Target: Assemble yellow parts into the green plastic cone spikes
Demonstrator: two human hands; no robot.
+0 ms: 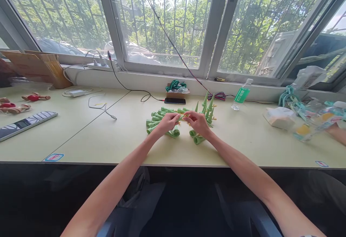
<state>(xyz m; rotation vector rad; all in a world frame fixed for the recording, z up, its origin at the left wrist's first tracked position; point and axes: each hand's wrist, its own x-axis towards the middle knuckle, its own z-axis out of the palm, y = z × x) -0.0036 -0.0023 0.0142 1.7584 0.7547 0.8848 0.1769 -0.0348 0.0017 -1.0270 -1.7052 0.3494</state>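
My left hand [168, 123] is closed around a light green cone [180, 117], its tip pointing right. My right hand [198, 122] pinches a small yellow piece [186, 115] close to that cone's end; whether the two touch I cannot tell. Left of my hands lies a pile of rolled green cones [155, 119], some with their open ends toward me. Several green cones [207, 111] stand point up beyond my right hand, with little yellow bits at their sides. Two more rolled cones [198, 139] lie under my right wrist.
Behind the cones are a black phone [175, 101] on a cable and a small box [177, 89] of green material. A water bottle [241, 94] and a tissue pack [279, 116] stand to the right. Another person's hand [336, 133] shows at the right edge.
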